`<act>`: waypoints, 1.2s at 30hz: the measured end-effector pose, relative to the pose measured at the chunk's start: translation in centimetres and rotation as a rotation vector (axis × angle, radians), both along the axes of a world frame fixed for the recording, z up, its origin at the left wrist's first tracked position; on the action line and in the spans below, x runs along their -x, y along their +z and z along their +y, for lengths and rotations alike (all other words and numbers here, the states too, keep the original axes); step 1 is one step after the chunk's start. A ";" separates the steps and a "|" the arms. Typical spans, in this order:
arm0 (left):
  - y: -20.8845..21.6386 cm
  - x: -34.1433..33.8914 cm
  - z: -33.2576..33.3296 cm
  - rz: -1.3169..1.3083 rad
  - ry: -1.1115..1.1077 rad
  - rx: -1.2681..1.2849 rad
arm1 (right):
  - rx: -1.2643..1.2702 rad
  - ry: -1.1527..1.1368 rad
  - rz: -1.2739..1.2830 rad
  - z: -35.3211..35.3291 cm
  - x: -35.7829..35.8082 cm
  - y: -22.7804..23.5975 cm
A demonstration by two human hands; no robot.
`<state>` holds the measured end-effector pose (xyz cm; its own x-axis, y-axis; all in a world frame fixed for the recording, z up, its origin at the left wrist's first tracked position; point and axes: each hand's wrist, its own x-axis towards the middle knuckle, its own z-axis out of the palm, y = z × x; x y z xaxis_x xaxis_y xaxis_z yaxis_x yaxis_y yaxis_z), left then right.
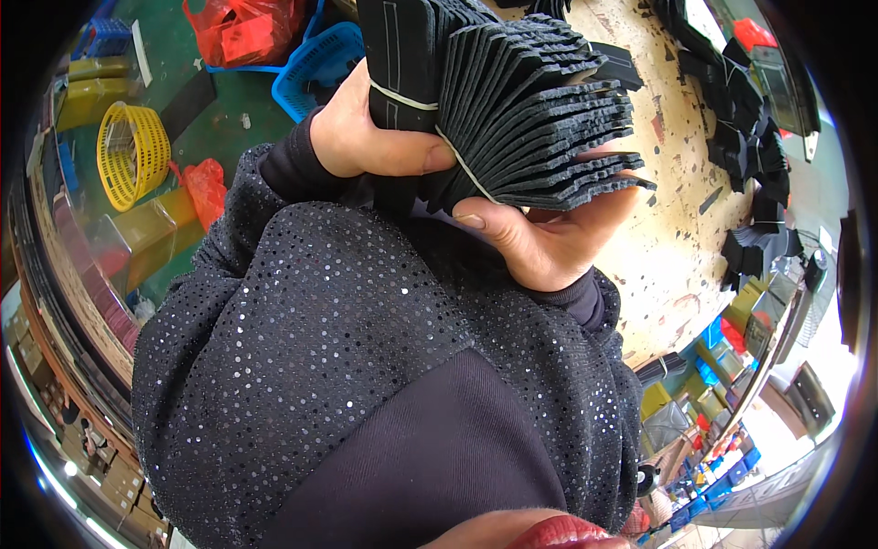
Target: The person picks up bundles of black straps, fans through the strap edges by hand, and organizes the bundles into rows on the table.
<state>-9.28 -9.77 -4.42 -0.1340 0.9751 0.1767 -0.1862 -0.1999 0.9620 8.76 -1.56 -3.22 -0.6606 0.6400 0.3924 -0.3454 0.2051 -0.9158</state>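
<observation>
A thick stack of black flat strips (540,119) is spread like a fan between my two hands, its rough cut ends toward the right. A pale elastic band (468,166) runs across the strips at their gathered side. My left hand (370,137) is closed around the left part of the stack, thumb pressed near the band. Under the lower right side, my right hand (553,240) grips the strips, its thumb by the band and its fingers mostly hidden behind them. The front strip (391,46) at the upper left shows thin pale lines.
A worn wooden table (681,274) with dark scraps lies beyond my hands. More black bundles (745,151) line its right side. On the green floor at left are a yellow basket (133,156), a blue basket (320,66) and a red plastic bag (245,32).
</observation>
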 end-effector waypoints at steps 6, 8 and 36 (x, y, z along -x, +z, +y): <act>-0.3 -0.6 -0.2 -0.107 0.009 0.018 | -0.001 -0.017 -0.042 -0.3 -0.1 0.2; -0.2 -0.9 -0.3 -0.118 0.029 0.026 | -0.020 -0.058 -0.023 -0.5 0.0 0.0; -0.3 -3.1 0.3 -0.534 0.028 0.117 | 0.046 -0.139 0.157 -0.4 1.4 -0.1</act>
<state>-6.20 -9.42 -4.73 -0.2020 0.9789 -0.0321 -0.6506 -0.1096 0.7515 7.32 -2.00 -3.35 -0.4980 0.7402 0.4518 -0.4556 0.2200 -0.8626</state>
